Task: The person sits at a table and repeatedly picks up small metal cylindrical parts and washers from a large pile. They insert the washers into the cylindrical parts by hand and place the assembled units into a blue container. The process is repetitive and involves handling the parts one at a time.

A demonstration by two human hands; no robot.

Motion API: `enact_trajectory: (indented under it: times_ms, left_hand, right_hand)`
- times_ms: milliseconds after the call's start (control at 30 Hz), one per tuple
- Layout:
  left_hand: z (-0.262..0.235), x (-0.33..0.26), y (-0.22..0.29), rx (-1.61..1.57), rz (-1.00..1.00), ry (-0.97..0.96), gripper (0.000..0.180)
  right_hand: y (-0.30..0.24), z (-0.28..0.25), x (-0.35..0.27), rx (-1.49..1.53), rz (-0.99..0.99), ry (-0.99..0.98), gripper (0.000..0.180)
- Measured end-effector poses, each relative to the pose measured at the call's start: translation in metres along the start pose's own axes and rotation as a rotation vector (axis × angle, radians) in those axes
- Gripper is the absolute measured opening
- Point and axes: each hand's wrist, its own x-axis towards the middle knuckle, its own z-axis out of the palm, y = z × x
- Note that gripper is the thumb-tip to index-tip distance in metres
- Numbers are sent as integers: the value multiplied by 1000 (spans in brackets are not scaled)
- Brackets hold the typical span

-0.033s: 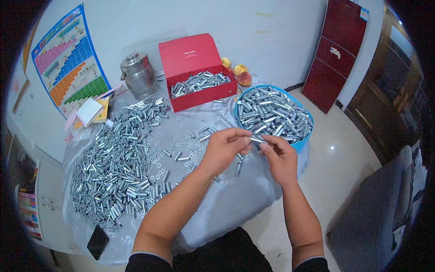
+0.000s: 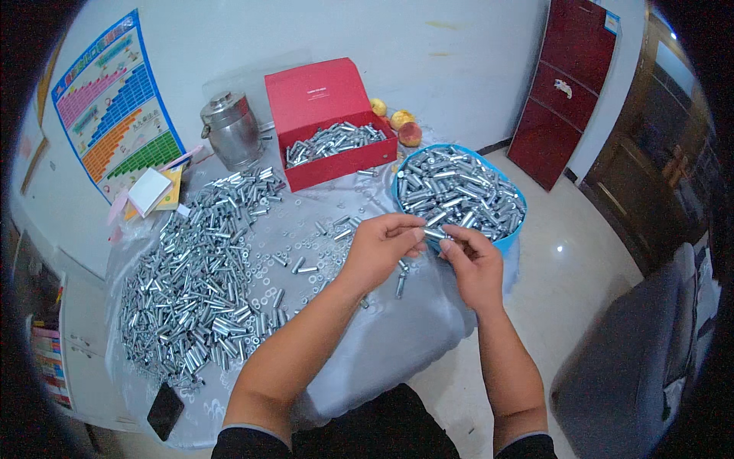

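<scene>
My left hand (image 2: 390, 243) and my right hand (image 2: 475, 262) meet at the front edge of a blue tub (image 2: 523, 222). Between their fingertips they pinch a short, shiny metal bolt (image 2: 436, 234), lying roughly level, one hand at each end. Its finer details are too small to make out. Similar metal pieces (image 2: 459, 187) fill the tub behind my hands. A few loose cylinders (image 2: 401, 284) lie on the tablecloth just below my fingers, partly hidden by my left hand. Washers (image 2: 269, 281) are scattered to the left of my left forearm.
A large heap of metal cylinders (image 2: 191, 291) covers the table's left side. Behind it stand a metal canister (image 2: 233, 134) and an open red box (image 2: 340, 166) holding more pieces. Fruit (image 2: 410, 135) sits beside the box. A phone (image 2: 164, 411) lies at the near left edge; a grey sofa (image 2: 627, 352) stands right.
</scene>
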Motion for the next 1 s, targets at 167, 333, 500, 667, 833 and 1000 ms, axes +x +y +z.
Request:
enact_trajectory:
  times_ms: [167,333,500,667,833,1000]
  left_hand:
    - [16,47,10,261,136,-37,23]
    - [24,91,13,459,346,-4,22]
    - [32,120,12,692,491,107,22]
    - [41,137,11,813,580,130,19]
    - [44,146,2,914,505,87,18]
    - [35,139,-3,908,540,108,22]
  right_hand:
    - [-11,-18,29,-204,-130,165,22]
    - [-18,-30,66,-482,-333,226,22]
    - [-13,-37,94,-697,-426,298,21]
    - [-7,-38,113,-780,-374,325,21]
    - [1,-42,121,-907,-286,280,21]
    - [0,-42,119,-883,-343,257,20]
